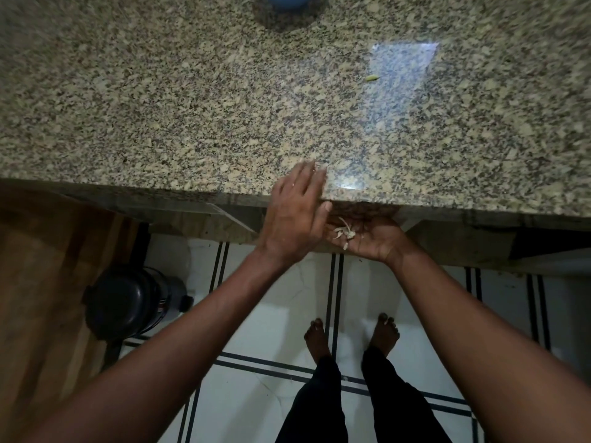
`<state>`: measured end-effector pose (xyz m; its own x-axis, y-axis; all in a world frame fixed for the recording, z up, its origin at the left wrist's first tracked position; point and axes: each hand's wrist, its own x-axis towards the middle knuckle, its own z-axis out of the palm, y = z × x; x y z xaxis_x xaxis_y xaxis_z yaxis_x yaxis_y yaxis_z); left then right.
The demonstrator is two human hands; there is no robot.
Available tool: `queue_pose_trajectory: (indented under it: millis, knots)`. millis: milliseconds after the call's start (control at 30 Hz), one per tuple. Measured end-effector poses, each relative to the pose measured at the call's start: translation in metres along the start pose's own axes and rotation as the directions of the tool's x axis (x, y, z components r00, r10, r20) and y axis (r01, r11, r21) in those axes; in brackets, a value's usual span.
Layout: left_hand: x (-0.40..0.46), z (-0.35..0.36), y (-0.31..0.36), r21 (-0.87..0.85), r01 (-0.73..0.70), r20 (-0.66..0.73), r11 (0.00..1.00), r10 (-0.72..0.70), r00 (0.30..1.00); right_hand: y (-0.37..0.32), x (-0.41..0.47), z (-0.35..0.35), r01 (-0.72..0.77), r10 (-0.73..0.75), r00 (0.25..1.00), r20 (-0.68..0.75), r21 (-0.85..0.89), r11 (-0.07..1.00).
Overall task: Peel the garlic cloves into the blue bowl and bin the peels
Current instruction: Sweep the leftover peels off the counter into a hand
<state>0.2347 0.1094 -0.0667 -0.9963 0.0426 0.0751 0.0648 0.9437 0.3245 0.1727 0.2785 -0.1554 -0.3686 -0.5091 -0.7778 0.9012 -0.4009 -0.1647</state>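
My left hand [295, 215] lies flat with straight fingers over the front edge of the granite counter [224, 107], blurred from motion. Just below the edge, my right hand [371, 236] is cupped palm up and carries several pale garlic peels [344, 233]. The blue bowl [287, 1] shows only as a sliver at the far top edge of the counter. A black bin [128, 302] with its lid shut stands on the floor at the left.
A small green scrap [372, 78] lies on the counter to the right of centre. A wooden surface [41, 282] borders the left side. White floor tiles [271, 314] with dark lines and my bare feet [351, 334] are below.
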Motion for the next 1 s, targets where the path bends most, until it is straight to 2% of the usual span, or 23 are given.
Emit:
queue_pose_trajectory:
  millis: [33,100,167,233,267,333,367,433,500,567,667,733,767,833,900,933,1000]
  knots:
    - [-0.003,0.008,0.001,0.039,-0.014,0.072,0.999,0.011,0.997,0.0,-0.001,0.0,0.015,-0.015,1.0,0.008,-0.017,1.0]
    - [-0.013,0.019,0.008,0.056,-0.103,0.115,0.993,0.096,0.989,0.0,-0.005,0.001,0.021,-0.022,0.999,0.044,0.012,1.0]
    - [-0.022,0.02,0.013,0.001,-0.23,0.108,0.973,0.229,0.967,0.0,-0.01,0.002,0.044,-0.043,0.997,0.067,-0.001,0.999]
    - [-0.025,0.01,0.012,-0.092,-0.273,0.008,0.958,0.275,0.961,0.0,-0.012,0.003,0.05,-0.049,0.996,0.075,-0.013,0.999]
    - [-0.023,0.004,0.008,-0.139,-0.228,-0.091,0.964,0.217,0.972,0.0,-0.012,0.003,0.043,-0.042,0.996,0.08,-0.02,0.999]
    - [-0.017,-0.004,-0.002,-0.157,-0.052,-0.246,0.986,0.011,0.969,0.0,-0.012,0.003,0.015,-0.013,0.995,0.098,-0.018,1.0]
    - [-0.016,-0.005,-0.008,-0.098,0.046,-0.249,0.994,-0.07,0.966,0.0,-0.011,0.004,-0.008,0.009,0.996,0.086,-0.011,1.0]
    - [-0.017,0.003,-0.016,0.064,0.148,-0.136,0.987,-0.138,0.981,0.001,-0.008,0.001,-0.026,0.024,0.997,0.069,0.023,0.999]
    - [-0.023,0.017,-0.016,0.154,0.124,-0.031,0.98,-0.121,0.992,0.0,-0.004,-0.002,-0.023,0.02,0.999,0.044,0.061,0.998]
    - [-0.028,0.027,-0.006,0.16,0.061,0.013,0.985,-0.064,0.998,-0.001,-0.007,0.001,0.003,-0.007,0.997,0.071,0.062,0.998]
    - [-0.03,0.027,0.016,0.058,-0.158,0.06,0.986,0.155,0.986,-0.002,-0.01,0.006,0.02,-0.025,0.997,0.066,0.078,0.997]
    - [-0.026,0.018,0.015,-0.039,-0.217,-0.008,0.975,0.217,0.976,-0.003,-0.009,0.005,0.022,-0.029,0.998,0.062,0.109,0.994]
    - [-0.021,0.013,0.008,-0.06,-0.183,-0.087,0.981,0.177,0.98,-0.002,-0.009,0.005,0.026,-0.031,0.998,0.052,0.096,0.995]
    - [-0.011,0.005,-0.014,-0.005,-0.003,-0.199,1.0,0.002,0.98,-0.001,-0.007,0.004,0.008,-0.011,1.0,0.029,0.119,0.993]
    - [-0.008,0.005,-0.027,0.11,0.149,-0.117,0.983,-0.136,0.984,0.001,-0.008,0.007,-0.006,0.002,0.999,0.042,0.1,0.995]
    - [-0.01,0.009,-0.024,0.143,0.151,-0.055,0.978,-0.144,0.988,0.001,-0.009,0.008,0.011,-0.015,0.999,0.038,0.088,0.996]
    - [-0.016,0.021,-0.002,0.121,0.063,0.013,0.991,-0.065,0.998,0.0,-0.009,0.009,0.043,-0.048,0.998,0.044,0.095,0.995]
